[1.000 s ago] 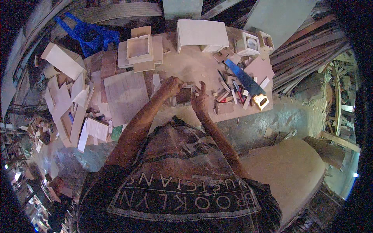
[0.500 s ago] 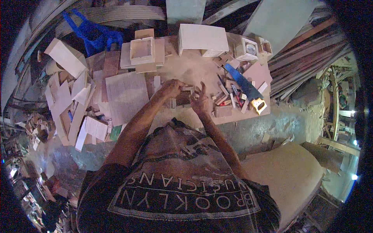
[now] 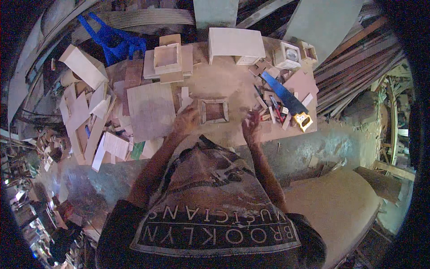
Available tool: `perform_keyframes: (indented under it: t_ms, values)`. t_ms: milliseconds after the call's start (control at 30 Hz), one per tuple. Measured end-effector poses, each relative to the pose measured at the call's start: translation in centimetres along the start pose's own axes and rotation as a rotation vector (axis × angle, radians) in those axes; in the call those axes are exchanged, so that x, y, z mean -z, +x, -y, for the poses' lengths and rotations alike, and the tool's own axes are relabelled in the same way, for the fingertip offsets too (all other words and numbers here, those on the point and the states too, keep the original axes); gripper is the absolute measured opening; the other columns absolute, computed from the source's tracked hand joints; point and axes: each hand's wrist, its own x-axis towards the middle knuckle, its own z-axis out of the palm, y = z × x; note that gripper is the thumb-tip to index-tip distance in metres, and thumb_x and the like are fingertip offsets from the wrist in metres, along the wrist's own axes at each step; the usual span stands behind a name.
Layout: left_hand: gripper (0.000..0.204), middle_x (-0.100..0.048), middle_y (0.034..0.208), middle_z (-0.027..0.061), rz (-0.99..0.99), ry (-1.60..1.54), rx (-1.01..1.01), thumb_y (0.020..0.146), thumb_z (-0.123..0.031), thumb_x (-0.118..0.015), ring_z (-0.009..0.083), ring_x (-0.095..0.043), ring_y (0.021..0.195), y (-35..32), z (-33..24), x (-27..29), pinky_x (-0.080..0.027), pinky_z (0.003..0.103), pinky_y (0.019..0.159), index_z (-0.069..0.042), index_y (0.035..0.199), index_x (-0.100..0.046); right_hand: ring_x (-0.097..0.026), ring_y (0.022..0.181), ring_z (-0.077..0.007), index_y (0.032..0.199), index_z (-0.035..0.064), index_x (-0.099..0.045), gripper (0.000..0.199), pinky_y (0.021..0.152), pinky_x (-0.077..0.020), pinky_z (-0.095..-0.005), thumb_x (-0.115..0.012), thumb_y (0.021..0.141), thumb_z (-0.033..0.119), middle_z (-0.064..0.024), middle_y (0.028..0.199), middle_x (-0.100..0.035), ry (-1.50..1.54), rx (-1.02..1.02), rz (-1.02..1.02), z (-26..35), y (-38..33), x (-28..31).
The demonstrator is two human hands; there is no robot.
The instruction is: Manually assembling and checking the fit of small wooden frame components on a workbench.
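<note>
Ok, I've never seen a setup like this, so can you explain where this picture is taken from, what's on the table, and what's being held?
There's no machine: these are a person's own bare hands, the left hand and the right hand. The view comes from a wide fisheye camera worn on the head, looking down, so straight edges bend and the dark shirt fills the bottom. On the worktable, a small rectangular frame lies between the hands. On the right are a handsaw and a clutter of tools and offcuts; on the left, a flat board; farther back, an open wooden box. Neither hand holds the frame. Both are blurred, so I can't tell whether they hold anything small.
</note>
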Motion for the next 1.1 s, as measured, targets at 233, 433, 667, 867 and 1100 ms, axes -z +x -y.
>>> perform_keyframes:
  t_ms: [233,433,667,867,1100]
  values:
    - [0.028,-0.061,0.095,0.0166,0.120,-0.019,0.381,0.077,-0.015,-0.063,0.0335,-0.059,0.082,-1.2,-1.6,-2.0,-0.047,0.043,0.071,-0.003,0.101,-0.056,-0.050,0.106,-0.0281,0.124,0.0063,-0.041,0.053,0.089,-0.0417,-0.0388,-0.060,0.075,0.002,-0.0127,0.121,-0.050,-0.419,0.187,0.186,4.2,-0.6,-0.9]
    - [0.037,-0.058,0.092,0.0178,0.026,-0.077,0.331,0.077,-0.019,-0.065,0.0348,-0.058,0.085,-1.3,1.1,-4.6,-0.046,0.041,0.073,-0.001,0.105,-0.050,-0.044,0.113,-0.0366,0.129,0.0035,-0.036,0.056,0.096,-0.0360,-0.0427,-0.052,0.075,0.000,-0.0204,0.124,-0.046,-0.555,0.299,0.586,4.3,-0.4,-4.6]
    - [0.050,-0.057,0.096,0.0170,0.115,-0.324,0.418,0.077,-0.019,-0.064,0.0318,-0.057,0.090,-0.6,0.2,-5.0,-0.046,0.041,0.074,-0.001,0.118,-0.043,-0.047,0.109,-0.0386,0.129,0.0025,-0.034,0.059,0.094,-0.0371,-0.0449,-0.049,0.073,-0.005,-0.0233,0.121,-0.046,-0.448,0.463,0.543,4.3,-0.1,-5.0]
    - [0.049,-0.056,0.097,0.0179,-0.025,-0.189,0.221,0.081,-0.019,-0.062,0.0252,-0.059,0.085,-1.5,3.5,-7.9,-0.047,0.040,0.074,-0.003,0.121,-0.040,-0.047,0.109,-0.0379,0.125,0.0018,-0.037,0.057,0.094,-0.0384,-0.0442,-0.049,0.069,-0.007,-0.0234,0.120,-0.046,-0.434,0.468,0.520,3.7,-0.2,-5.6]
    - [0.041,-0.057,0.092,0.0195,0.033,-0.046,0.313,0.080,-0.023,-0.066,0.0345,-0.056,0.081,-1.5,3.2,-7.3,-0.045,0.046,0.071,-0.005,0.112,-0.048,-0.048,0.108,-0.0383,0.125,-0.0012,-0.038,0.057,0.094,-0.0389,-0.0429,-0.048,0.069,-0.007,-0.0229,0.118,-0.049,-0.439,0.461,0.585,5.2,-0.6,-4.8]
